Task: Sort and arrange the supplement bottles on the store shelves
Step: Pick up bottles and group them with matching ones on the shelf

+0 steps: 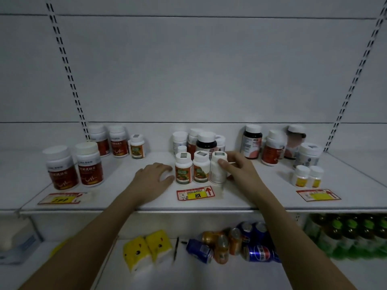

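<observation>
A person's bare forearms reach over a lower shelf of soda cans (230, 245) and yellow packets (146, 248) to the supplement shelf (125, 204), where a red-and-yellow price tag marked 88 (195, 193) lies at the near edge. Just beyond it stands a front row of three small white-capped bottles: the right hand (238, 170) has its grip closed around the rightmost bottle (217, 170), thumb across the front, its plain white side turned outward, touching the middle bottle (201, 169). The left hand (155, 176) rests on the shelf with fingers loosely curled, holding nothing, its fingertips just beside the leftmost bottle (183, 170). The step in hand appears to be squaring up this row; done well, it would mean twisting the held bottle until its orange-and-green label faces front like its neighbours, while the left hand braces the row against tipping. Behind stands a mixed cluster including a dark bottle (206, 143); red-labelled bottles (75, 166) group at left, and assorted ones (274, 147) at far right.
</observation>
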A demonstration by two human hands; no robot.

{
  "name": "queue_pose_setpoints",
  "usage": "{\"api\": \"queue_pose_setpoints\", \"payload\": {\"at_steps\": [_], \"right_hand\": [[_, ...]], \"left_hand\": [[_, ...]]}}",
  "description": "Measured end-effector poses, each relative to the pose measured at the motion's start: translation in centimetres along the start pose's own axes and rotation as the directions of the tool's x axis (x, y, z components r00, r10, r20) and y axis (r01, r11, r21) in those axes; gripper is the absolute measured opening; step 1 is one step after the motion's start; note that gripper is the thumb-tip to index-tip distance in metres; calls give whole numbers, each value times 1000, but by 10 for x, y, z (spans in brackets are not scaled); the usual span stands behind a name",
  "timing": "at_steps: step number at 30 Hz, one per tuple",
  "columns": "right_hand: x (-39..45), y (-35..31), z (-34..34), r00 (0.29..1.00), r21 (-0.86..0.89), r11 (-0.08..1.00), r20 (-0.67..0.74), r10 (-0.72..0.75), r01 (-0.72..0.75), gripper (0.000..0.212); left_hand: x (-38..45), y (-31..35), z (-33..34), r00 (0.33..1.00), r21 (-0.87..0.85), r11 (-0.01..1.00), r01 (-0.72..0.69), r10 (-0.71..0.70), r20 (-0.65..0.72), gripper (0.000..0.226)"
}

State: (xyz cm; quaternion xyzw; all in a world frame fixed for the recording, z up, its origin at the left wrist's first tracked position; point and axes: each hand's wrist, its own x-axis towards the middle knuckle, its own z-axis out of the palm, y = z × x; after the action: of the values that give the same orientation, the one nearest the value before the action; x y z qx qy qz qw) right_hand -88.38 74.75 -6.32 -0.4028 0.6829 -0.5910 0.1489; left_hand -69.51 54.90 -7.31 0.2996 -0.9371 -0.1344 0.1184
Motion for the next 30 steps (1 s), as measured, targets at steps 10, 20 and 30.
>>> {"api": "queue_pose_setpoints", "payload": {"at_steps": [10,20,30], "right_hand": [[2,3,2,999,23,1000,36,-10,10,24],[1,6,2,999,6,1000,35,-25,24,21],[1,1,3,1000,-4,1000,-11,-4,4,25]], "left_hand": [[-3,3,-3,1000,-43,999,-27,28,6,39],[-2,0,-1,999,-44,999,-20,21,26,96],[-4,3,-2,1000,-54,999,3,-2,18,71]]}}
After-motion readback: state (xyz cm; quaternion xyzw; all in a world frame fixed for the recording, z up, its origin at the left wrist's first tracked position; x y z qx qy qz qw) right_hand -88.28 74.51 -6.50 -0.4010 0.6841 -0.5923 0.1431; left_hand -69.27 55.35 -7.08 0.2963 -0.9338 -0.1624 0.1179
